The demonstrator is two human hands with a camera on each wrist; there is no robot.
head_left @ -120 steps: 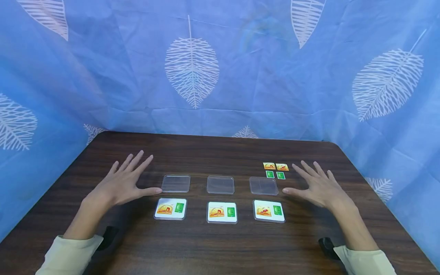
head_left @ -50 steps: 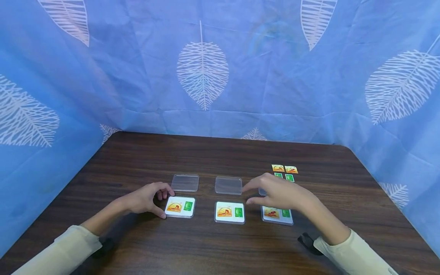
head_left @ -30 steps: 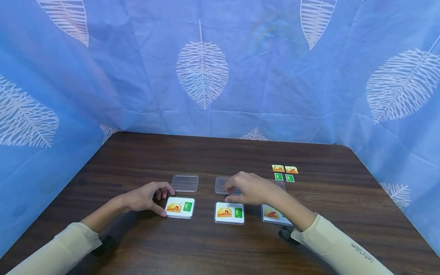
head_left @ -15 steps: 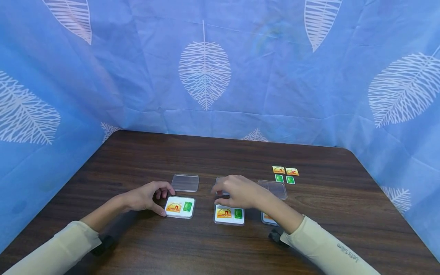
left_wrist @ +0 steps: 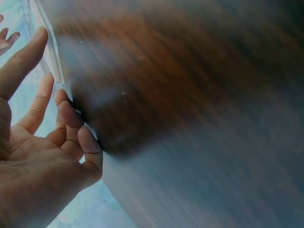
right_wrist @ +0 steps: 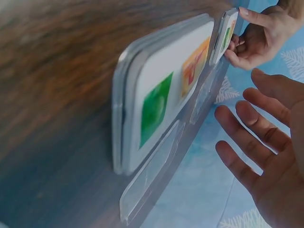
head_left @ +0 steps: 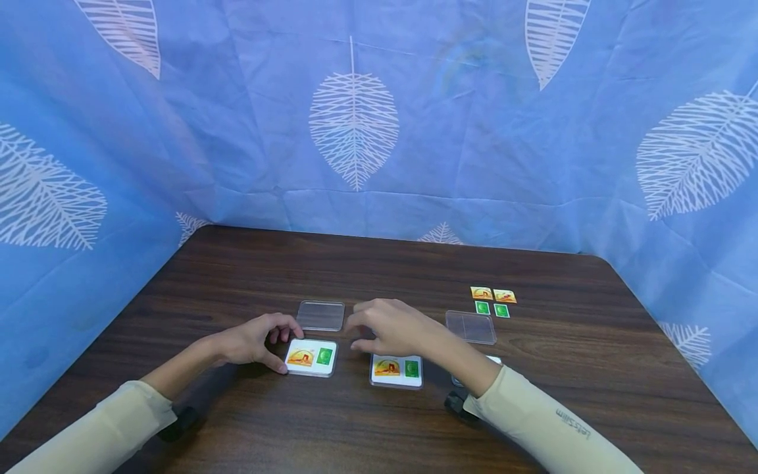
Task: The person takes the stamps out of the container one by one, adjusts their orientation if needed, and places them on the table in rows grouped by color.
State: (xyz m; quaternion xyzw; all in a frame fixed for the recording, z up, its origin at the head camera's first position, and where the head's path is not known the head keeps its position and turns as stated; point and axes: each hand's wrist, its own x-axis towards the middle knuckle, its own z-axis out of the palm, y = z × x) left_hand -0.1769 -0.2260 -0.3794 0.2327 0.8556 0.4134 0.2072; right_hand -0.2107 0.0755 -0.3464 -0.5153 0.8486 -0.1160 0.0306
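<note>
A flat clear case (head_left: 310,358) holding a white card with an orange and a green stamp-like picture lies on the table at left. My left hand (head_left: 254,342) spans its left edge, with thumb and a finger at the two corners. My right hand (head_left: 391,327) hovers left of centre with loosely bent fingers and nothing in them. Below it lies a similar middle case (head_left: 397,371), partly covered by the hand. In the right wrist view the right fingers (right_wrist: 244,137) are apart from that case (right_wrist: 161,95). A clear plastic lid (head_left: 320,316) lies behind the left case.
Another clear lid (head_left: 470,328) lies at right; the middle one is hidden in the head view. My right forearm mostly covers the right case (head_left: 494,360). Several small orange and green stamps (head_left: 493,301) lie at the back right of the dark wooden table (head_left: 379,263). Blue cloth (head_left: 237,131) surrounds it.
Both hands came in from lying spread at the sides; the left settled at the left case and stayed. My right hand has moved steadily left, across the middle lid. Cases and stamps keep their places.
</note>
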